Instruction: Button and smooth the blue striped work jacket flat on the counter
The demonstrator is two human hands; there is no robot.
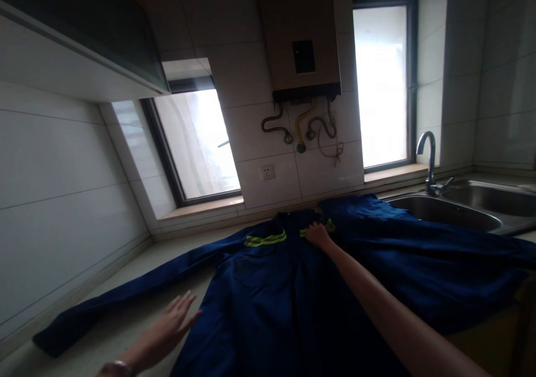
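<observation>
A dark blue work jacket (255, 299) with yellow-green reflective bands across the chest lies spread on the counter, its collar toward the wall. One sleeve stretches out to the left along the countertop. My right hand (318, 236) is over the chest band on the right side, fingers curled on the cloth; their tips are hidden. Just left of the jacket's lower side, my left hand (170, 324) hovers with fingers stretched out and nothing in it. More blue cloth (402, 254) lies at the right, reaching to the sink; whether it is a separate garment I cannot tell.
A steel double sink (496, 223) with a curved faucet (427, 159) is at the right. On the tiled wall hang a water heater (301, 30) with pipes below it and a socket (267, 172). A wall cabinet (84, 47) juts out at upper left above the counter (125, 318).
</observation>
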